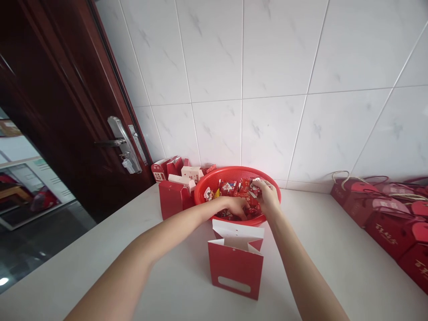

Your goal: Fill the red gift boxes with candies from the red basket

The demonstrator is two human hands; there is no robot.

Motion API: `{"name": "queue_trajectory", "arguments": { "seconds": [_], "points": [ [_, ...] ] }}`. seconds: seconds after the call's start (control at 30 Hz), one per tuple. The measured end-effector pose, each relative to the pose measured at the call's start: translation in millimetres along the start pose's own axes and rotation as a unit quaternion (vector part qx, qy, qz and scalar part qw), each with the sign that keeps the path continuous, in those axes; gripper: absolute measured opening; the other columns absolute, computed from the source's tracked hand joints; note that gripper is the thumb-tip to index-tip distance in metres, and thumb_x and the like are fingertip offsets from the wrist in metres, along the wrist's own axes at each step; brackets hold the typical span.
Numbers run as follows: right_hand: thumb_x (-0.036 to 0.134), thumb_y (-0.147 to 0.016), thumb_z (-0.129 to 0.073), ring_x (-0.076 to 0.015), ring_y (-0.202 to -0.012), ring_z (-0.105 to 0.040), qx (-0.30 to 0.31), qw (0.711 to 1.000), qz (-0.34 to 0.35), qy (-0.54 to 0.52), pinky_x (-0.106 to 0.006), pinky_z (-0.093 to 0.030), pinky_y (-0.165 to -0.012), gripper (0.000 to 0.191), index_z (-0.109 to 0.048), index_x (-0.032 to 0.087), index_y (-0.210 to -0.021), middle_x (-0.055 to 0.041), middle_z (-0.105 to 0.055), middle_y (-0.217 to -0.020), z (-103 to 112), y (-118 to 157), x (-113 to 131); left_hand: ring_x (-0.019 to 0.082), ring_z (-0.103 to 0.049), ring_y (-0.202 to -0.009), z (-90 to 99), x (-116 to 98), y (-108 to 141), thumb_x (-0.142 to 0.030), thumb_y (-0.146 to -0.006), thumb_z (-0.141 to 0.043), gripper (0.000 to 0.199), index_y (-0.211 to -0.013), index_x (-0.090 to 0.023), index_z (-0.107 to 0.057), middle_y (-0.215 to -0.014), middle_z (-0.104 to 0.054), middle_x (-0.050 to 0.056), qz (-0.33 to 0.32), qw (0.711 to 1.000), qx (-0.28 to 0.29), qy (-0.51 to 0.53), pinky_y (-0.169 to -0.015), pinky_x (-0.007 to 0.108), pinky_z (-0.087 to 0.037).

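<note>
A round red plastic basket point(200, 189) stands against the tiled wall, holding several small red wrapped packets point(229, 187) that look like candy. My left hand point(238, 207) reaches down into it with fingers curled among the packets; whatever they grip is hidden. At the basket's right side, my right hand point(268, 196) pinches a red and white wrapped candy point(254, 190) between thumb and fingers. In front of the basket, between my forearms, an upright red paper gift box point(236, 267) has its top flaps open and an oval window low on its front.
Several more red boxes point(172, 196) stand left of the basket. Along the right side is a row of red gift bags point(381, 223) with rope handles. All rest on a white tabletop point(180, 276). A dark wooden door point(83, 111) with a metal handle stands at the left.
</note>
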State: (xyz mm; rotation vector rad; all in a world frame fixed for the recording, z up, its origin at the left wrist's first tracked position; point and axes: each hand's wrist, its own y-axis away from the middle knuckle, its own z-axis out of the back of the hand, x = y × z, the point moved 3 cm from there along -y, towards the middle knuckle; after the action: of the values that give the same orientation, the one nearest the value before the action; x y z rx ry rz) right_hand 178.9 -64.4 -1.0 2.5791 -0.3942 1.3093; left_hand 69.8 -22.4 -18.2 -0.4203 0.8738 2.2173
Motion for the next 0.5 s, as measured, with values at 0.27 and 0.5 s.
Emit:
{"name": "queue_trajectory", "arguments": {
  "seconds": [0.27, 0.5],
  "points": [
    [0.019, -0.054, -0.073, -0.0129, -0.052, -0.058, -0.028, 0.999, 0.03, -0.02, -0.026, -0.054, -0.052, 0.018, -0.056, 0.021, -0.06, 0.0044, -0.06, -0.055, 2.3, -2.3, 1.6, 0.018, -0.065, -0.073, 33.1, 23.1, 1.9, -0.029, -0.06, -0.082, 0.019, -0.074, -0.019, -0.074, -0.073, -0.071, 0.0, -0.062, 0.951, -0.141, 0.267, -0.074, 0.03, -0.051],
    [0.021, -0.052, -0.073, -0.0129, -0.053, -0.059, -0.065, 0.996, 0.053, -0.043, -0.024, -0.05, -0.046, 0.021, -0.056, 0.023, -0.064, 0.0045, -0.061, -0.058, 8.3, -5.3, 3.3, 0.021, -0.066, -0.084, 41.0, 27.0, 9.4, -0.045, -0.066, -0.082, 0.034, -0.085, -0.017, -0.078, -0.087, -0.075, 0.003, -0.097, 0.923, -0.222, 0.298, -0.083, 0.033, -0.048]
  ]
}}
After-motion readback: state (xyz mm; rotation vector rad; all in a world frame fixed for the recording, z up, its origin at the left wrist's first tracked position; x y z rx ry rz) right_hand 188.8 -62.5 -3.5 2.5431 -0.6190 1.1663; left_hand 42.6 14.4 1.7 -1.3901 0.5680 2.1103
